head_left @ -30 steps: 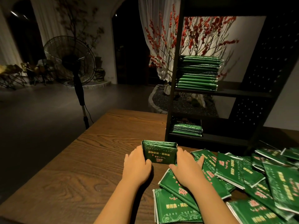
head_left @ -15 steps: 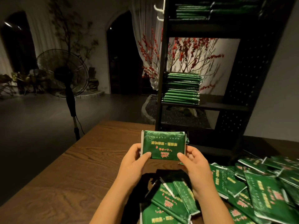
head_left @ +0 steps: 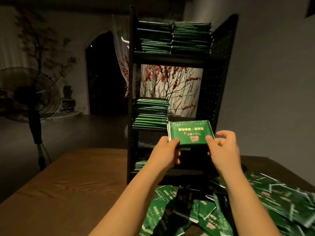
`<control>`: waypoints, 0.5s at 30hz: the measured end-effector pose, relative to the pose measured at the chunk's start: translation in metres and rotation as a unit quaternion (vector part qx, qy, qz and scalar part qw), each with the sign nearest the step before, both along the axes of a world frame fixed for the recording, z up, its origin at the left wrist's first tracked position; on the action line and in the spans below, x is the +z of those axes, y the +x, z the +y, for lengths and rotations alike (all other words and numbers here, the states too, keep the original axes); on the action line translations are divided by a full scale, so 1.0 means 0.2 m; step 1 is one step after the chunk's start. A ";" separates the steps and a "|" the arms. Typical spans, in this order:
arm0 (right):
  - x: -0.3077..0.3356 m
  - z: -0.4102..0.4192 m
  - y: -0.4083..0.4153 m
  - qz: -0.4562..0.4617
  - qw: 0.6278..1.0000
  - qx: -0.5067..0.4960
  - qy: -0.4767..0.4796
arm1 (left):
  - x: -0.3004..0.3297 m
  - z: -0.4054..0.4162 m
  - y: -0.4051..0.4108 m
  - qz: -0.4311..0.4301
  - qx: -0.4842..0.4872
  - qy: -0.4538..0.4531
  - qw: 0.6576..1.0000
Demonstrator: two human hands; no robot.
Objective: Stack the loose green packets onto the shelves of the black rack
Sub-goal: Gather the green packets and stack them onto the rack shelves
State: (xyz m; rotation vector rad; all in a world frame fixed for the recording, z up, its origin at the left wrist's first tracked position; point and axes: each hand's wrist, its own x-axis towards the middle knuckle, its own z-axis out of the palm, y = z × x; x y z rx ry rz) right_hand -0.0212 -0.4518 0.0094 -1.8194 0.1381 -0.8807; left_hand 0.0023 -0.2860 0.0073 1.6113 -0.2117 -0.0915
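A small bundle of green packets [head_left: 190, 132] is held flat at the open front of the black rack [head_left: 217, 89], level with its middle shelf. My left hand [head_left: 166, 152] grips the bundle's near left corner. My right hand [head_left: 221, 147] pinches the near right corner with thumb and forefinger, the other fingers spread. To the left of the bundle a tall stack of packets [head_left: 150, 114] sits on the middle shelf. Two stacks [head_left: 173, 37] fill the top shelf and a low stack [head_left: 140, 165] lies on the bottom shelf. Loose packets [head_left: 255, 205] cover the table at the lower right.
The rack stands on a wooden table [head_left: 68, 189] whose left half is bare wood. A standing fan [head_left: 29, 99] is on the floor to the left. The right half of the middle shelf [head_left: 184, 118] holds no stack.
Both hands lifted the bundle off the table, turned it flat and carried it up and forward to the rack's middle shelf. The camera tilted up, showing the top shelf.
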 end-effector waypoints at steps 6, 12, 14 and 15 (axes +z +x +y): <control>0.14 -0.09 0.13 0.110 0.991 -0.014 -0.080 | 0.15 -0.14 0.10 0.125 0.008 -0.174 0.977; 0.13 -0.11 0.15 0.150 0.972 0.128 0.126 | 0.15 -0.16 0.18 0.177 0.019 -0.263 0.948; 0.11 -0.12 0.15 0.147 0.965 0.148 0.162 | 0.13 -0.16 0.18 0.188 0.016 -0.295 0.937; 0.10 -0.14 0.15 0.148 0.963 0.150 0.170 | 0.13 -0.16 0.17 0.191 0.014 -0.313 0.930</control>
